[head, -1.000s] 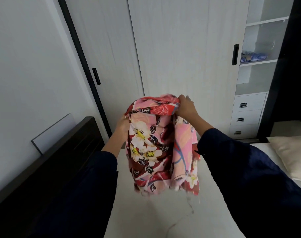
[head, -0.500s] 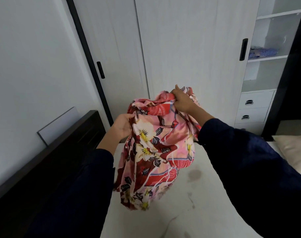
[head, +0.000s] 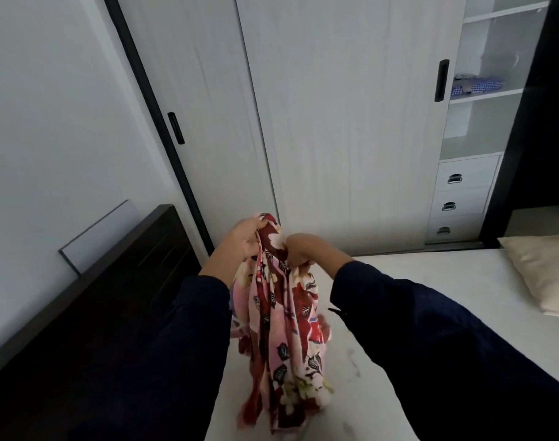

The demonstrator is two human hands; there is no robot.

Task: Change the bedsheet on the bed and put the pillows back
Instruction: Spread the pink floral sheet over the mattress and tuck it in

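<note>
Floral sheet [head: 281, 338] bunched, hanging over the bare mattress [head: 415, 281], its lower end about reaching it. Left hand [head: 244, 238] and right hand [head: 299, 249] both clutch its top, close together. Mattress is stripped; spreading and tucking not started. One pillow [head: 545, 272] lies at the far right, still to be replaced.

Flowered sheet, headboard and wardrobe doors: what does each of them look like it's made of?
The flowered sheet looks like thin woven cloth, probably cotton: it hangs in limp, soft folds. The headboard seems to be dark wood or veneer, matt, with faint grooves. The wardrobe doors look like pale laminate with a streaky wood-grain print, smooth and low in sheen.
</note>
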